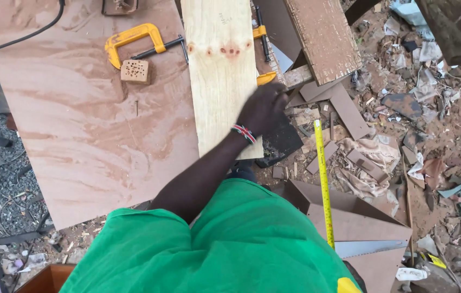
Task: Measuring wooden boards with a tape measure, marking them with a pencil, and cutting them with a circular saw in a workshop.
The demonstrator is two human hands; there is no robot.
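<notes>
- At the bottom of the frame, a green shirt point(230, 244) fills the foreground; the person leans over the work, so the body hides whatever lies directly underneath.
- Lower right, a yellow tape measure point(323, 184) runs as a straight strip from the scrap pile down past the shirt. Its near end is hidden, probably held by the right hand, which is out of view, so I cannot tell how that hand is set.
- Beside the tape at lower right, a saw blade point(368, 248) lies flat on brown board offcuts point(349, 217).
- In the middle of the frame, the left hand point(263, 108), with a striped wristband, presses on the right edge of the pale pine plank point(222, 76), fingers curled over that edge. The grip looks meant to keep the plank from sliding.
- The plank lies lengthwise up the frame, its near end overhanging the edge of the brown plywood worktop point(78, 119), which bears it over most of its length.
- A small nail or screw point(136, 108) lies alone on the worktop, left of the plank.
- Upper left, a yellow G-clamp point(133, 40) rests on its side, loose, with a small perforated wooden block point(135, 71) touching its lower side.
- Top right, a rough weathered board point(325, 38) lies angled over the scraps, and litter covers the red earth ground point(436, 141).
</notes>
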